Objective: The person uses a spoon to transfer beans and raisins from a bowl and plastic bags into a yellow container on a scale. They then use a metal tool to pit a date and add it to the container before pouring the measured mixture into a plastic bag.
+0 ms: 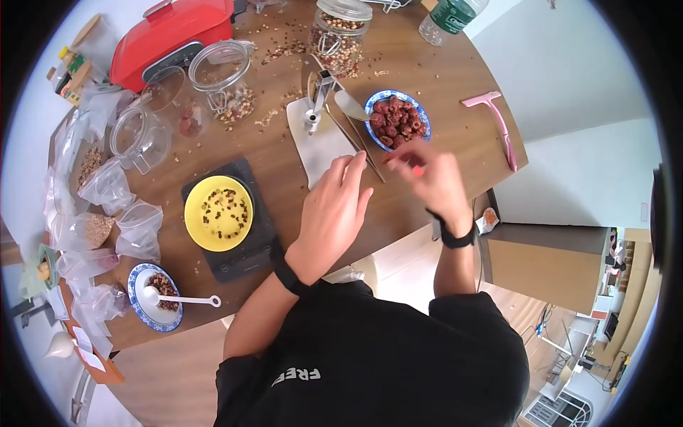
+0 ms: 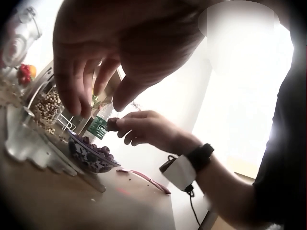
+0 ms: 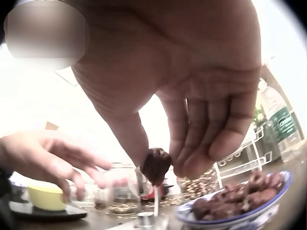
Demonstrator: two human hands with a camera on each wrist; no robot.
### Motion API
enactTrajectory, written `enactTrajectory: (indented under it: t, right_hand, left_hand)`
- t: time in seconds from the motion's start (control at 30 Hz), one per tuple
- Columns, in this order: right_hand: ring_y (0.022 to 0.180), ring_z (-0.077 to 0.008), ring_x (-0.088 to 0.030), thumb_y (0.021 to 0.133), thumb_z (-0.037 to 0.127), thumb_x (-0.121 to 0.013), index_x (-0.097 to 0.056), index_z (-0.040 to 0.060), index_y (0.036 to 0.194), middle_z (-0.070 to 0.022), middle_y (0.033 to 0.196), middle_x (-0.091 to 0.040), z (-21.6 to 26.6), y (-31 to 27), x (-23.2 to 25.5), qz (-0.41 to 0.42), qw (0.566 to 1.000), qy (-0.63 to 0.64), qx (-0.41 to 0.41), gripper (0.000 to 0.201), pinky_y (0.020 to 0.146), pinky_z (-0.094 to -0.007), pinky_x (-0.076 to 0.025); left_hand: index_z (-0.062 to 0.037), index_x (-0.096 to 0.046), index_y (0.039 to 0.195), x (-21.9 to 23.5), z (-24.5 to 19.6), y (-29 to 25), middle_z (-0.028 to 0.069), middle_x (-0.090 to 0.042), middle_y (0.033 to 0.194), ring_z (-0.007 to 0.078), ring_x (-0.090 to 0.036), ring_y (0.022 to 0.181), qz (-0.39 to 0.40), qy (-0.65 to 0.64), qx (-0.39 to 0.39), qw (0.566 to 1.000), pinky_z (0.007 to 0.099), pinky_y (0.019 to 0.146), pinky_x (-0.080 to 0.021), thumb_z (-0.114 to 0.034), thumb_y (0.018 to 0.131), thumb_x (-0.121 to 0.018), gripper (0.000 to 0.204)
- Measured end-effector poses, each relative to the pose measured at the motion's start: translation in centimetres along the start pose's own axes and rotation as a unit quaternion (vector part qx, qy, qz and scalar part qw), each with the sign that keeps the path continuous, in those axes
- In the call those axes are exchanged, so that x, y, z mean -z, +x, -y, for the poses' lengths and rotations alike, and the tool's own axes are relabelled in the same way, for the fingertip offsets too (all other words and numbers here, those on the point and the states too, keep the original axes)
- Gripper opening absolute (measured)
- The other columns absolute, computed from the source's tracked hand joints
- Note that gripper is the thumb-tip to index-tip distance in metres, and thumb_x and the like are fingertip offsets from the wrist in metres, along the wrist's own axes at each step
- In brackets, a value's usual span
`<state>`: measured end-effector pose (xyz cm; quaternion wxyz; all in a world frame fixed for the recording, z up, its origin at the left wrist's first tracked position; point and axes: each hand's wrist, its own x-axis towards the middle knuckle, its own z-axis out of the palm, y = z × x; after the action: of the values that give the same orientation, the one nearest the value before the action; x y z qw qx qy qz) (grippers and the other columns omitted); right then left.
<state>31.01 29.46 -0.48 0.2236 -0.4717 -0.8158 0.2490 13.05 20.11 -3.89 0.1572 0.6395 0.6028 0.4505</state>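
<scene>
My right hand [image 1: 439,183] pinches a dark, wrinkled dried red date [image 3: 156,165] between thumb and fingertips, beside a blue-and-white bowl [image 1: 369,107]. More dried dates [image 1: 398,122] fill that bowl. Nothing shows in my left hand [image 1: 331,213]; its fingers extend loosely, slightly bent, over the near end of a white board [image 1: 320,148]. A small metal pitting tool [image 1: 324,87] stands on the board's far end. Next to it lie a knife [image 1: 350,107] and thin sticks [image 1: 350,136], between the board and the date bowl.
Left of my hands, a yellow bowl [image 1: 226,245] with scattered beans sits on a black scale [image 1: 245,267]. An oval dish [image 1: 139,302] holds a white spoon [image 1: 188,299]. Glass jars [image 1: 341,50], plastic bags [image 1: 139,231] and a red appliance [image 1: 171,39] surround these. A pink peeler [image 1: 501,124] lies far right.
</scene>
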Motion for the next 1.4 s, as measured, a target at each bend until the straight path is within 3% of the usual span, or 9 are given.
enactTrajectory:
  t: [0.1, 0.3, 0.43, 0.5, 0.63, 0.93, 1.0, 1.1, 1.4]
  right_hand:
    - [0.068, -0.0217, -0.069, 0.083, 0.02, -0.077, -0.073, 0.0039, 0.091, -0.0108, 0.077, -0.071, 1.1, -1.1, -1.8, 0.082, 0.995, 0.057, -0.007, 0.018, 0.064, -0.0336, -0.053]
    - [0.07, -0.021, -0.069, 0.083, 0.021, -0.078, -0.073, 0.0023, 0.096, -0.0118, 0.08, -0.072, 0.7, 0.4, -2.8, 0.076, 0.994, 0.077, 0.004, 0.023, 0.065, -0.0333, -0.054]
    - [0.07, -0.0177, -0.069, 0.085, 0.017, -0.078, -0.073, 0.0002, 0.1, -0.0116, 0.083, -0.072, 2.4, 2.2, -1.0, -0.05, 0.994, 0.1, 0.02, 0.023, 0.067, -0.031, -0.054]
    - [0.071, -0.0146, -0.067, 0.087, 0.014, -0.077, -0.073, -0.0007, 0.101, -0.0099, 0.083, -0.073, 3.3, 3.0, -0.2, -0.064, 0.992, 0.106, 0.03, 0.02, 0.068, -0.0287, -0.054]
    - [0.072, -0.0115, -0.065, 0.089, 0.013, -0.076, -0.073, -0.0005, 0.102, -0.0077, 0.085, -0.072, 4.7, 3.9, 0.1, -0.1, 0.987, 0.116, 0.053, 0.019, 0.068, -0.0272, -0.053]
    - [0.077, -0.0233, -0.066, 0.089, 0.029, -0.075, -0.066, -0.0012, 0.118, -0.0132, 0.097, -0.068, 7.5, 7.1, -0.8, -0.078, 0.992, 0.061, 0.082, 0.043, 0.068, -0.0332, -0.053]
    - [0.079, -0.0313, -0.069, 0.091, 0.035, -0.069, -0.063, -0.0016, 0.124, -0.016, 0.097, -0.069, 7.9, 7.8, -1.4, -0.094, 0.985, -0.05, 0.136, 0.049, 0.068, -0.0397, -0.054]
    - [0.084, -0.0369, -0.07, 0.093, 0.034, -0.064, -0.061, -0.003, 0.127, -0.0185, 0.099, -0.07, 9.1, 8.1, -2.0, -0.044, 0.983, -0.145, 0.105, 0.05, 0.071, -0.0447, -0.055]
    - [0.067, -0.0363, -0.07, 0.094, 0.029, -0.06, -0.057, -0.0114, 0.128, -0.0211, 0.093, -0.07, 9.6, 7.4, -4.2, -0.041, 0.973, -0.209, 0.094, 0.052, 0.055, -0.0436, -0.056]
  left_hand:
    - [-0.0027, -0.063, 0.117, -0.7, 1.1, 0.1, 0.0171, -0.067, 0.104, 0.0384, -0.066, 0.09, 0.118, -0.018, 0.014, 0.993, 0.0443, 0.077, -0.054, -0.01, 0.09, -0.068, 0.028]
    - [-0.0007, -0.063, 0.106, -0.3, 2.3, 1.1, 0.0217, -0.069, 0.094, 0.04, -0.067, 0.087, 0.135, -0.044, 0.074, 0.987, 0.0463, 0.075, -0.054, -0.009, 0.091, -0.066, 0.018]
    - [-0.001, -0.062, 0.099, -1.1, 5.3, 3.3, 0.0215, -0.069, 0.09, 0.0412, -0.066, 0.086, 0.033, -0.022, 0.111, 0.993, 0.0483, 0.074, -0.052, -0.009, 0.09, -0.065, 0.012]
    - [-0.0008, -0.062, 0.096, -1.2, 7.2, 4.2, 0.0212, -0.067, 0.088, 0.042, -0.064, 0.087, -0.023, 0.082, 0.127, 0.988, 0.0495, 0.076, -0.051, -0.01, 0.089, -0.066, 0.012]
    - [-0.0001, -0.064, 0.094, -1.2, 8.4, 5.7, 0.0198, -0.065, 0.094, 0.0401, -0.063, 0.093, -0.102, 0.056, 0.142, 0.983, 0.0488, 0.08, -0.049, -0.01, 0.086, -0.069, 0.014]
    - [-0.0007, -0.07, 0.098, -2.3, 9.9, 7.6, 0.0186, -0.064, 0.101, 0.0391, -0.064, 0.095, -0.087, 0.074, 0.154, 0.981, 0.0479, 0.082, -0.052, -0.014, 0.089, -0.068, 0.016]
    - [-0.0019, -0.071, 0.099, -2.5, 10.0, 7.7, 0.0192, -0.064, 0.1, 0.0397, -0.064, 0.095, -0.089, 0.074, 0.152, 0.982, 0.0481, 0.083, -0.052, -0.013, 0.087, -0.07, 0.016]
    - [-0.0017, -0.071, 0.098, -2.3, 10.1, 7.7, 0.0192, -0.064, 0.1, 0.0395, -0.064, 0.096, -0.075, 0.086, 0.151, 0.982, 0.048, 0.083, -0.052, -0.013, 0.087, -0.069, 0.016]
    - [0.002, -0.071, 0.097, -2.4, 10.2, 8.1, 0.0212, -0.062, 0.1, 0.0396, -0.065, 0.092, -0.053, 0.086, 0.165, 0.981, 0.0475, 0.082, -0.053, -0.01, 0.091, -0.064, 0.016]
